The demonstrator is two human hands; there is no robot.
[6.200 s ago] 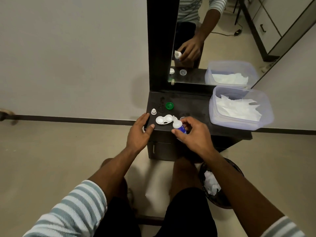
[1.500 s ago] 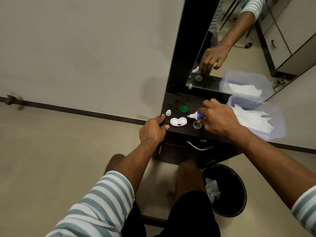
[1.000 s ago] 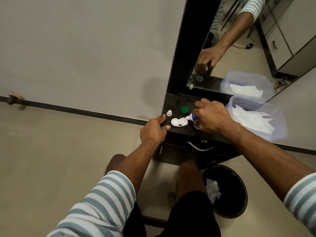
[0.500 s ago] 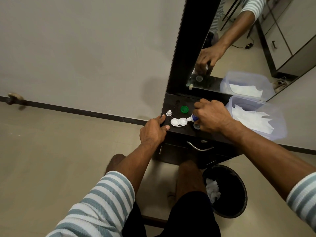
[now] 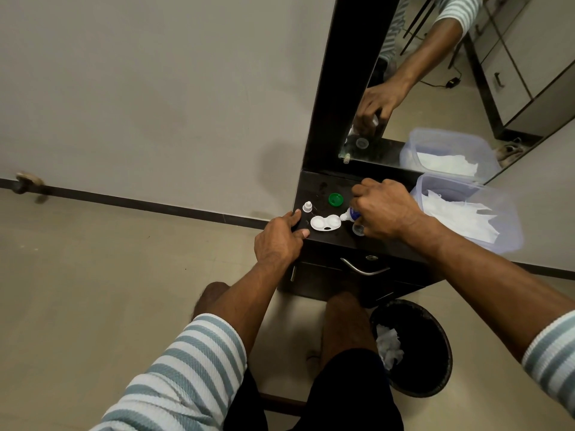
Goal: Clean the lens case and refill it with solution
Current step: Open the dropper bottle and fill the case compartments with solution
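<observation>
— How many things sat on the dark, glossy counter [image 5: 329, 185], and what were they?

— One white plastic lens case [image 5: 325, 222] with two round, shallow wells joined side by side, both uncapped, lay near the front edge. One round green plastic cap [image 5: 335, 199] lay behind it. One small white nozzle-shaped cap [image 5: 307, 206] stood upright to the left. One small clear round cap [image 5: 357, 229] lay half under the right hand. One translucent lavender plastic tub [image 5: 510, 219], squarish with rounded corners, held crumpled white tissue at the right end.

— And the hands?

— Two. The right hand [image 5: 385, 213] had its fingers curled tightly around one small solution bottle with a blue label and white tip [image 5: 350, 215]; the bottle lay nearly level, its tip just at the right well of the case. The left hand [image 5: 278, 241] rested on the counter's front left corner, fingers loosely bent and gripping nothing, just left of the case.

— Anything below?

— One round black waste bin [image 5: 435, 346] on the tiled floor held white crumpled tissue. One curved metal drawer handle [image 5: 364, 269] showed on the cabinet front.
</observation>
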